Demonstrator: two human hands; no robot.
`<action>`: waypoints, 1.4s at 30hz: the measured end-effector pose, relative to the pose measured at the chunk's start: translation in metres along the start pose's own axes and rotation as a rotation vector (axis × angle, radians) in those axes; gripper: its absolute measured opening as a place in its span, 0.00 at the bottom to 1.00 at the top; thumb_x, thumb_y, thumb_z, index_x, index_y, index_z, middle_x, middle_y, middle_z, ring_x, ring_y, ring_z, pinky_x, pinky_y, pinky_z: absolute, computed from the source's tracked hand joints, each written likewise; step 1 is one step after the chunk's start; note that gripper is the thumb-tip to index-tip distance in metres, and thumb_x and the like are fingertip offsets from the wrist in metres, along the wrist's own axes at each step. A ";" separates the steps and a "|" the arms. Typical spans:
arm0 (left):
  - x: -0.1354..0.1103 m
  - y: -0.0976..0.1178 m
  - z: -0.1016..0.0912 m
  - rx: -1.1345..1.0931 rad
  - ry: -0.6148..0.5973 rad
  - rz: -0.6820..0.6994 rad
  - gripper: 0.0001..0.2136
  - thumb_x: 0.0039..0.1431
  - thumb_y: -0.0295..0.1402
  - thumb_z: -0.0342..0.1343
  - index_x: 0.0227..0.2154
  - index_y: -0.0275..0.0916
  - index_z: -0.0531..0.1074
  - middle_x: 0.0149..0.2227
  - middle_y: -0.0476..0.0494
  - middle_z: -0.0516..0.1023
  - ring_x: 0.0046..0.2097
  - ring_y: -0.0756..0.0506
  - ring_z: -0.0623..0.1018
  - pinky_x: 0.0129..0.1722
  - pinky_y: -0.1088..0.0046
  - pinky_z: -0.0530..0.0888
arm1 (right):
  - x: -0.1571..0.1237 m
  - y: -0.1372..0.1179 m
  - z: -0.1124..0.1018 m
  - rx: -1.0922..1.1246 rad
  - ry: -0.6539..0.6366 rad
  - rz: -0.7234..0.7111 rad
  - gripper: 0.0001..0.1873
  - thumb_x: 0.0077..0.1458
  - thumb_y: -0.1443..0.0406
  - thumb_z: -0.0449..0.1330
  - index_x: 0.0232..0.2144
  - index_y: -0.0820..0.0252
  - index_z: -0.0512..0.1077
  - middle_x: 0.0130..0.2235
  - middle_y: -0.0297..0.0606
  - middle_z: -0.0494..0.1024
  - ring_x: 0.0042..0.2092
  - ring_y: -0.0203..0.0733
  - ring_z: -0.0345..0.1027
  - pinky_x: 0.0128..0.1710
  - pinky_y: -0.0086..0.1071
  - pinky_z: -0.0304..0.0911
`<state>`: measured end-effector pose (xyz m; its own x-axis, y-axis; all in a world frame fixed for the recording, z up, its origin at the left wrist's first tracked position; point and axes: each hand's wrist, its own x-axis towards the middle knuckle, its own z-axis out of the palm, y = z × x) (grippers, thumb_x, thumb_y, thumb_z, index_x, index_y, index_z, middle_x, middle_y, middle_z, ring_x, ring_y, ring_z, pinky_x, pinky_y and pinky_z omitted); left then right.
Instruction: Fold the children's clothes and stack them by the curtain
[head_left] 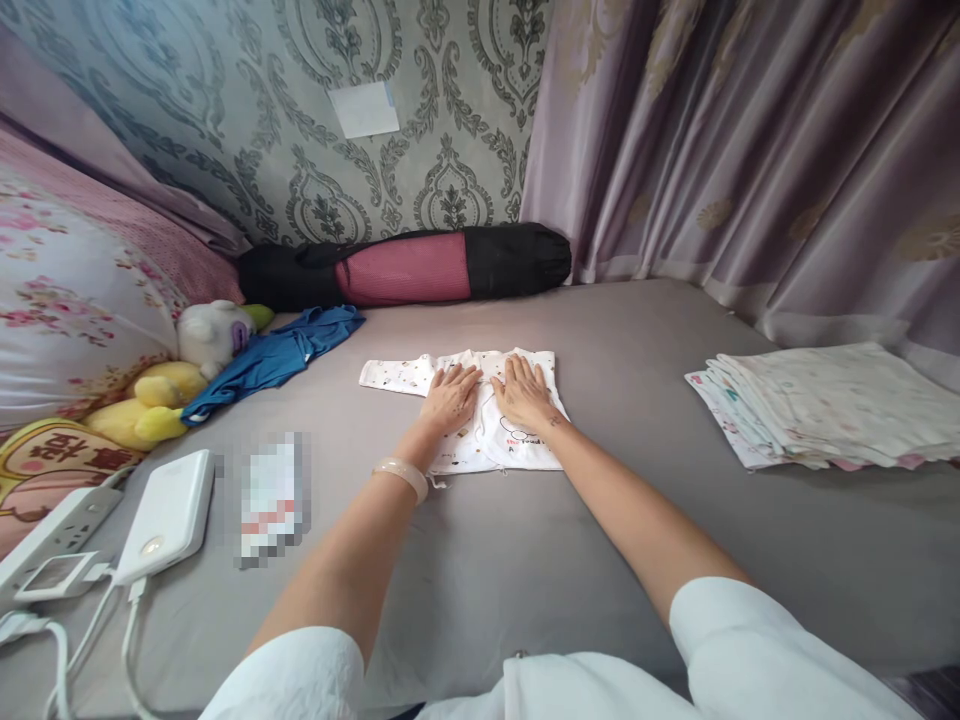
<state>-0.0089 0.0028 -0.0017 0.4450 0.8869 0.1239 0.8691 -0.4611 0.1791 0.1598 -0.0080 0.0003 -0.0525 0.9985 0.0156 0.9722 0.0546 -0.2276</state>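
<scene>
A small white printed baby top [487, 455] lies on the grey sheet in front of me, one sleeve stretched out to the left. My left hand [450, 397] rests flat on its middle, fingers extended toward the far edge. On the right part of the cloth my right hand [523, 393] is also laid flat, its fingers a little spread. Both palms press on the fabric and neither hand grips it. Lettering and a drawn figure show below my right hand. Thin ties stick out at the near edge.
A stack of folded cloths [832, 405] lies at right. Along the wall is a black and pink rolled bag [405, 268]. To the left are a blue garment [277, 355], plush toys [154, 400], a white power bank [169, 515], a power strip [64, 535] with cables, and a blurred-out packet [271, 495].
</scene>
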 end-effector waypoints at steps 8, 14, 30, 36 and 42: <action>0.001 -0.003 0.003 -0.017 -0.006 0.001 0.23 0.69 0.36 0.36 0.64 0.45 0.60 0.67 0.49 0.62 0.70 0.42 0.56 0.69 0.54 0.50 | -0.002 0.024 -0.011 -0.067 -0.008 0.114 0.38 0.68 0.54 0.36 0.68 0.80 0.47 0.71 0.54 0.46 0.71 0.53 0.35 0.69 0.45 0.30; 0.002 -0.004 0.005 -0.030 0.000 0.001 0.23 0.69 0.36 0.36 0.64 0.45 0.61 0.67 0.50 0.62 0.70 0.41 0.56 0.69 0.54 0.49 | -0.002 0.050 -0.017 -0.070 -0.007 0.216 0.37 0.68 0.55 0.36 0.68 0.80 0.46 0.71 0.57 0.46 0.71 0.53 0.39 0.68 0.44 0.36; 0.004 0.001 0.004 0.017 0.028 -0.161 0.24 0.70 0.40 0.33 0.62 0.37 0.62 0.68 0.36 0.59 0.69 0.38 0.56 0.68 0.52 0.51 | 0.022 0.024 -0.014 -0.035 -0.027 0.095 0.38 0.68 0.51 0.34 0.69 0.73 0.48 0.71 0.53 0.44 0.72 0.52 0.34 0.69 0.47 0.31; 0.005 -0.001 0.007 0.024 0.032 -0.157 0.24 0.70 0.41 0.34 0.63 0.37 0.60 0.68 0.35 0.59 0.69 0.38 0.56 0.67 0.51 0.52 | 0.026 0.030 -0.007 -0.046 -0.035 0.119 0.38 0.68 0.51 0.33 0.69 0.70 0.48 0.71 0.52 0.45 0.72 0.52 0.34 0.68 0.48 0.30; 0.002 0.001 0.005 -0.001 0.094 -0.186 0.21 0.70 0.38 0.36 0.59 0.37 0.64 0.66 0.37 0.63 0.68 0.40 0.59 0.68 0.55 0.53 | 0.027 0.030 -0.009 -0.047 -0.052 0.119 0.37 0.68 0.51 0.35 0.70 0.69 0.47 0.71 0.52 0.45 0.72 0.52 0.34 0.68 0.49 0.31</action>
<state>-0.0056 0.0044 -0.0058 0.2548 0.9502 0.1796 0.9340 -0.2899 0.2087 0.1900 0.0208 0.0025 0.0529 0.9968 -0.0591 0.9818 -0.0627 -0.1793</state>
